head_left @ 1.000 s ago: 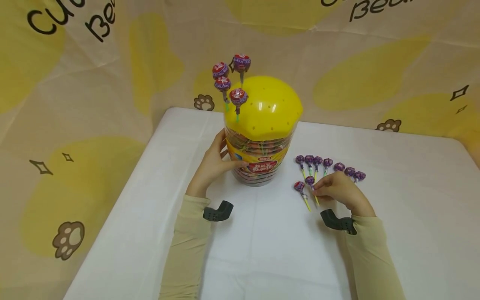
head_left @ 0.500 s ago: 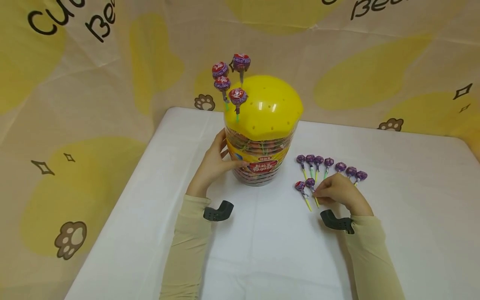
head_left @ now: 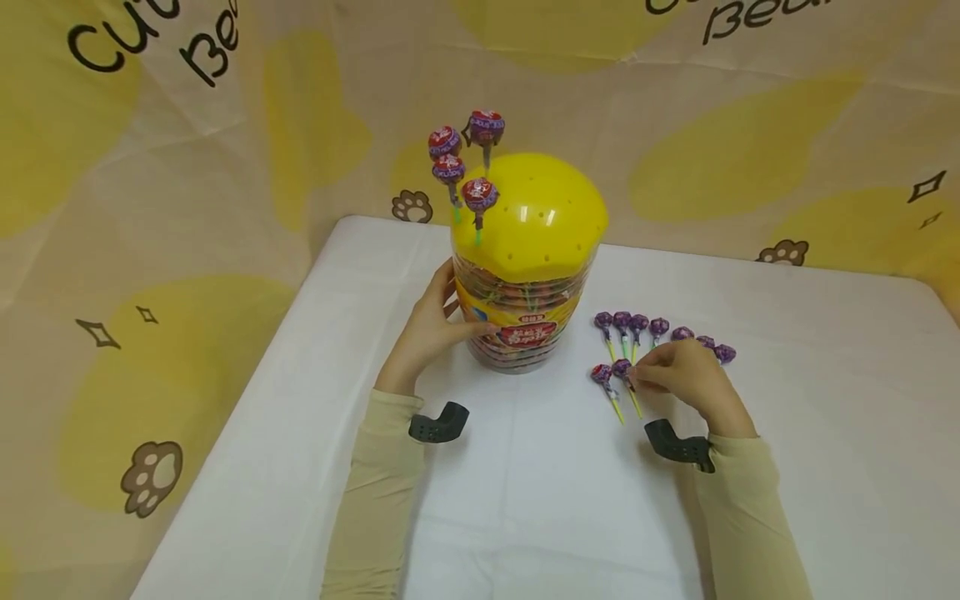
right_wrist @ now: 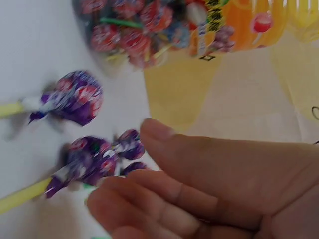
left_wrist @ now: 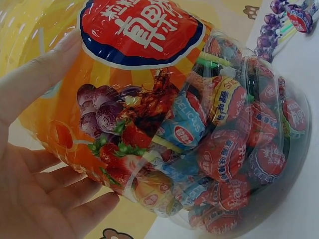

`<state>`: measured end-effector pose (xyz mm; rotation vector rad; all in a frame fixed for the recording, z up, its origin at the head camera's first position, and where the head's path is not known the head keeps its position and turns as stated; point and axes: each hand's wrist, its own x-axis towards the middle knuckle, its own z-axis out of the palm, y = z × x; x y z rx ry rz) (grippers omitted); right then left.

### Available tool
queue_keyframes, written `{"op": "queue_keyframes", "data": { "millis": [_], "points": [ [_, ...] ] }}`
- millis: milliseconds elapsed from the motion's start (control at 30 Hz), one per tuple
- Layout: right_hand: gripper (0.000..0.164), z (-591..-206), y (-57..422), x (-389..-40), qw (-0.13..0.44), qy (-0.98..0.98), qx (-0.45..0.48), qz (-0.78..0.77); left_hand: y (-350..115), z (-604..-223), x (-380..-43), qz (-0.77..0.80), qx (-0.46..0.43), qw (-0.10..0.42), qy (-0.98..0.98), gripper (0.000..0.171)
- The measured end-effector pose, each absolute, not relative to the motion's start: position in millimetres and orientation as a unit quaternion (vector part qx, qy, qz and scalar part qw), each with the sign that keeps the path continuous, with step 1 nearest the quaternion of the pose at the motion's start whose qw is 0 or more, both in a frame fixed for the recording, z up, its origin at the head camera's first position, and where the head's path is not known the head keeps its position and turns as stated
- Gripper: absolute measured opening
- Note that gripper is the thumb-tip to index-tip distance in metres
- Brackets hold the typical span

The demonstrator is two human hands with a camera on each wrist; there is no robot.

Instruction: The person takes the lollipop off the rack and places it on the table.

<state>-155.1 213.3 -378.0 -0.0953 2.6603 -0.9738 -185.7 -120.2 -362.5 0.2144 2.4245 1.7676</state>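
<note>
Purple-wrapped and just released by the right grip (head_left: 690, 377), now parted and holding nothing, lies on the desk (head_left: 525, 475) as rightmost lollipop (head_left: 622, 367) of the nearer pair, so apparently placed, with the jar (head_left: 528, 333) held in the left grip (head_left: 430, 332).

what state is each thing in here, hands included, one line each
candy jar, upright, wrapped lollipops inside
yellow domed lid, on the jar
four lollipops in the lid, wrapped, stick down
two nearer lollipops, wrapped, lying down
seven farther lollipops, wrapped, lying down
left hand, grips the jar
right hand, holds nothing
</note>
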Motion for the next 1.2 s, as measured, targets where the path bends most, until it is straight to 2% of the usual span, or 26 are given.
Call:
{"op": "queue_keyframes", "data": {
  "millis": [100,333,467,633,867,1200],
  "points": [
    [0.026,-371,209,-152,0.096,0.923,-0.049,-0.369,-121,-363,-186,0.587,0.069,0.069,0.804,0.103],
    [0.021,-352,190,-145,-0.098,0.902,-0.085,-0.411,-117,-365,-185,0.590,0.062,0.073,0.802,0.103],
    [0.017,-336,177,-146,-0.168,0.860,-0.105,-0.470,-116,-367,-184,0.588,0.066,0.071,0.803,0.103],
    [0.018,-307,156,-150,-0.206,0.780,-0.130,-0.576,-116,-367,-184,0.586,0.079,0.058,0.805,0.102],
    [0.018,-273,123,-151,-0.216,0.663,-0.189,-0.691,-120,-363,-183,0.584,0.077,0.058,0.806,0.102],
    [0.016,-247,93,-153,-0.239,0.696,-0.214,-0.643,-123,-363,-183,0.590,0.077,0.061,0.802,0.103]
  ]
}}
